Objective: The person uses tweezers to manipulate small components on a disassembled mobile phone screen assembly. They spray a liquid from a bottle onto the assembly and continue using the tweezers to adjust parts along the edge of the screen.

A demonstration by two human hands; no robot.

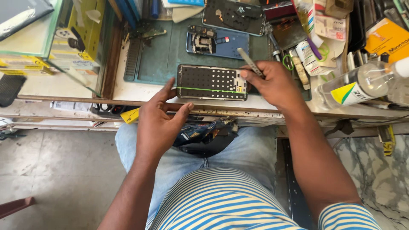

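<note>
**benchrat:** So what are the hands doing?

**solderfan:** Right hand (272,83) is closed around one pair of metal tweezers (250,62), tips angled up and away over the mat. Its thumb sits at the right end of the opened phone frame (211,82). Left hand (159,117) is open, holding nothing, fingers spread, with the index tip just touching the frame's left edge.

**benchrat:** And the frame itself?

**solderfan:** Lying flat at the front edge of the workbench (128,91), half on the green work mat (166,55). Dark inside, rows of little white dots, one thin green line running along its length.

**benchrat:** How many phones in total?

**solderfan:** I count three in pieces: that frame, one blue back shell with a circuit board (217,42) just behind it, and one more dark opened phone (233,16) further back. To the right there's one clear plastic bottle (355,87) lying on its side, plus a cluttered pile too jumbled to count.
</note>
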